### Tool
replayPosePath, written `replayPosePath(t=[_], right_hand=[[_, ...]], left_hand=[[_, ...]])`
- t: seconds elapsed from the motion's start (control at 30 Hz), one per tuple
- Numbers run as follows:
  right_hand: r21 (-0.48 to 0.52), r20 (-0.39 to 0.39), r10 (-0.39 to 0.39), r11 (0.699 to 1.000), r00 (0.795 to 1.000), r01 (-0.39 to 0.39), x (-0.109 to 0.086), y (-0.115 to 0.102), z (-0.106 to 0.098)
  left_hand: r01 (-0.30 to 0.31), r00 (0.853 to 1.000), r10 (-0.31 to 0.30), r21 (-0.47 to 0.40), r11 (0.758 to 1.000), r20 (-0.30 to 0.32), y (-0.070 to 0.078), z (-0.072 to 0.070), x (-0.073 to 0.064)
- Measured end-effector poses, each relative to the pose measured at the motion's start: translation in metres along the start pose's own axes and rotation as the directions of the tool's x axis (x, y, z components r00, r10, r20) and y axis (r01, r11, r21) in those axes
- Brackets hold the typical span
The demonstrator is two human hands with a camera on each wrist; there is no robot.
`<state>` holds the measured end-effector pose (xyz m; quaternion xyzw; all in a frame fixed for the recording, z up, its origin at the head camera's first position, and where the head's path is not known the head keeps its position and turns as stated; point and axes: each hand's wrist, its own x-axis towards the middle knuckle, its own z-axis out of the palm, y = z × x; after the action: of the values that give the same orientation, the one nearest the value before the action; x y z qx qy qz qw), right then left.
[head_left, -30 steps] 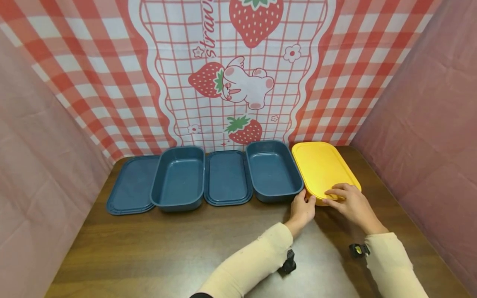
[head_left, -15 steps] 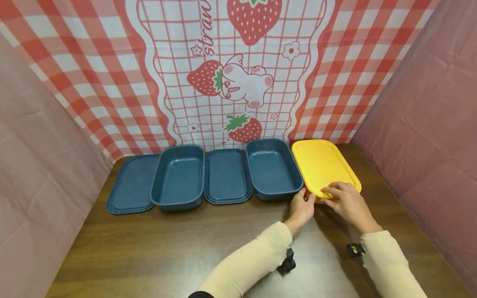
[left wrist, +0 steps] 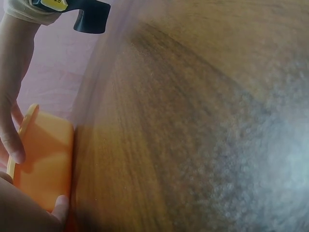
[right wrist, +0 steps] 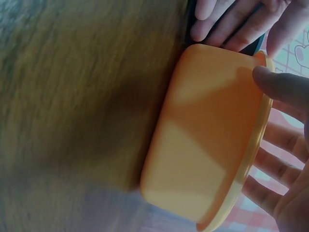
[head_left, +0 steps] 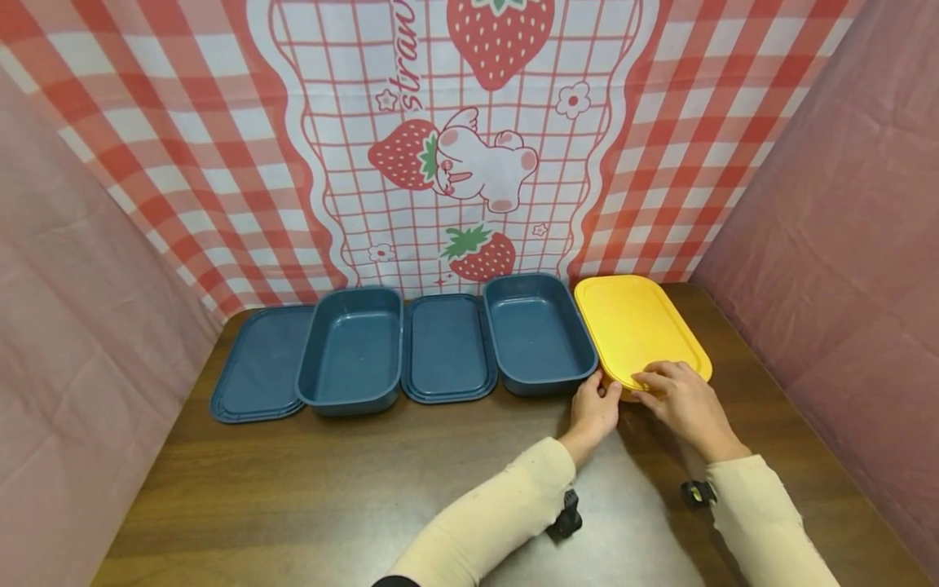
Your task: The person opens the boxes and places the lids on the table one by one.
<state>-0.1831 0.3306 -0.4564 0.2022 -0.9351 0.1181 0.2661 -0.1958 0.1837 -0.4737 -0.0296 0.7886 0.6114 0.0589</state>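
Note:
The yellow food container with its lid on (head_left: 634, 326) stands at the right end of a row. My left hand (head_left: 592, 414) grips its front left corner, the thumb near the front wall and the fingers in the narrow gap beside the blue container (head_left: 541, 338). Over the lid's front edge lies my right hand (head_left: 689, 408), pinching the rim. In the right wrist view, the thumb (right wrist: 277, 84) presses under the lid rim and the other fingers lie over the top. The container's orange-looking front wall (left wrist: 46, 154) shows in the left wrist view. The container's inside is hidden.
To the left stand another open blue container (head_left: 352, 355) and two flat blue lids, one between the containers (head_left: 449, 346) and one at the far left (head_left: 260, 367). A checked strawberry cloth (head_left: 469, 236) hangs behind the wooden table (head_left: 352, 497). Pink cloth flanks both sides.
My right hand and forearm have shifted slightly left along the lid's front edge. The left hand keeps its hold on the corner. The lid stays on the container.

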Motion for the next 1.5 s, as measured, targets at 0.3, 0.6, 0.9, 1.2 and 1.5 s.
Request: replayPosePath(t=[0.3,0.6,0.9,1.2,1.5], right_hand=[[0.013,-0.014,-0.003,1.0,1.0,0.003,0.0,0.0,-0.003],[0.03,-0.048,-0.014,0.999,0.999,0.015,0.004,-0.004,-0.009],[0.012,-0.055,0.002,1.0,0.998,-0.002,0.003,-0.005,-0.011],[-0.039,-0.098,0.001,0.999,0.995,-0.005,0.005,-0.006,-0.013],[-0.053,-0.12,-0.019,0.999,0.993,0.013,0.005,-0.006,-0.012]], left_hand=[[0.008,1.0,-0.008,-0.009,1.0,0.004,-0.001,0.001,-0.001],[0.027,1.0,-0.027,-0.048,0.998,-0.012,0.001,0.0,-0.001],[0.022,0.998,-0.028,-0.102,0.995,-0.054,0.002,0.002,-0.002],[0.048,0.997,-0.054,-0.123,0.991,-0.046,0.003,0.001,-0.001],[0.088,0.995,-0.096,-0.16,0.983,-0.04,0.005,0.003,0.001]])
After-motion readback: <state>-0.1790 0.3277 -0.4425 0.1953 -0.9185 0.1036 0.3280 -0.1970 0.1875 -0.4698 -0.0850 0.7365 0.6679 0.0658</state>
